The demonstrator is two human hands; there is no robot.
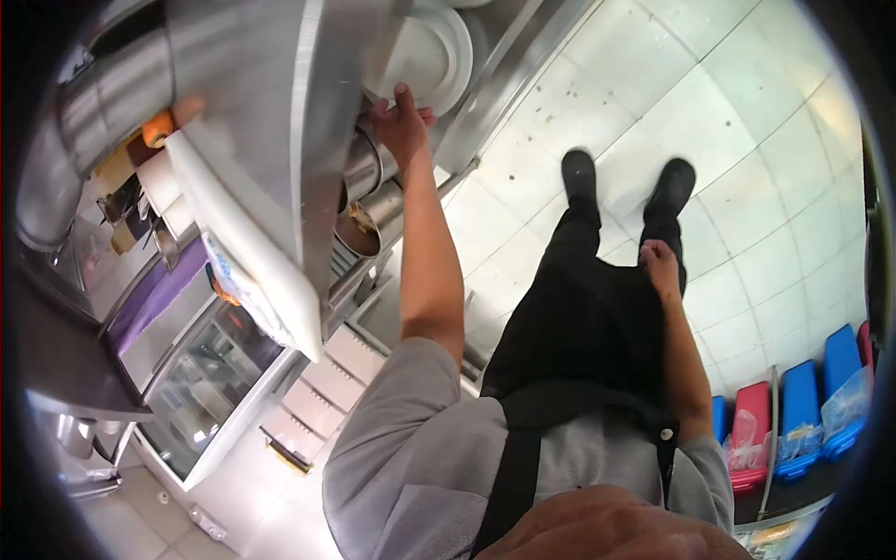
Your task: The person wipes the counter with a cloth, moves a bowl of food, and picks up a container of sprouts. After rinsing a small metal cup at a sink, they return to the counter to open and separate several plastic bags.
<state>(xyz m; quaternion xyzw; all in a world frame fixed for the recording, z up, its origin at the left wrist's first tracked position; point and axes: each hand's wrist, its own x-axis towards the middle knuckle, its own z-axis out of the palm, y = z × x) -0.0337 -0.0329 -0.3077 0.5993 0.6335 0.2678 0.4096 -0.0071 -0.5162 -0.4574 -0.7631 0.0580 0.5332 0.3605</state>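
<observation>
My left hand [401, 131] reaches under the steel counter, right at the near rim of some white plates [425, 56] on the shelf. Its thumb points up and its fingers are apart, with nothing in them. Below that hand, steel pots [364, 168] stand on the same shelf, one with some brown stuff in it. My right hand [659, 266] hangs low in front of my right leg, its fingers closed at the lower corner of my black apron [579, 336].
A thick white cutting board [257, 252] lies along the steel counter [247, 103] at left. Beyond it stands a glass-topped cabinet [210, 373]. Blue and red bins [800, 411] line the right side. Pale floor tiles [747, 159] with scattered crumbs spread ahead of my black shoes.
</observation>
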